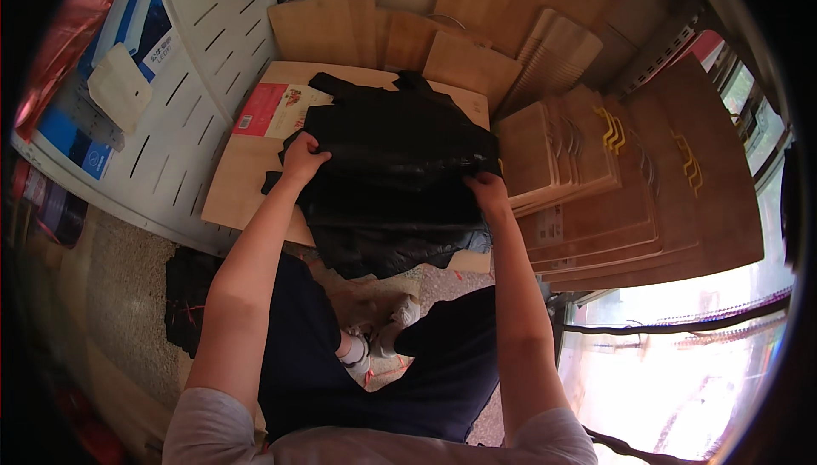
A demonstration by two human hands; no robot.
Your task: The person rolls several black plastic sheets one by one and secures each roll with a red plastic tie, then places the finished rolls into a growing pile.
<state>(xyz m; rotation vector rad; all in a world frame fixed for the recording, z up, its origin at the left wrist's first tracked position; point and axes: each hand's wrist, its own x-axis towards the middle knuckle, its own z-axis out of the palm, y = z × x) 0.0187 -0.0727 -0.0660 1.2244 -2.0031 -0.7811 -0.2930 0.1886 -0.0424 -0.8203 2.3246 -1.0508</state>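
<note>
Black plastic bags (383, 133) lie spread in a loose stack over a pale wooden board (247, 184) in front of me. The plastic is shiny and creased, with handle-like tabs at the far end and ragged edges hanging over the near side. With fingers closed, my left hand (304, 160) pinches the left edge of the top plastic bag. On the opposite edge, my right hand (488, 191) grips the same plastic between thumb and fingers. Between my hands the plastic is drawn fairly flat, with a fold running across it.
A red and white printed sheet (271, 110) rests at the board's far left. Wooden cutting boards (587, 137), some with yellow handles, stand stacked on the right, with more boards (315, 29) behind. A white slotted panel (191, 82) borders the left. A dark bag (189, 290) sits on the floor.
</note>
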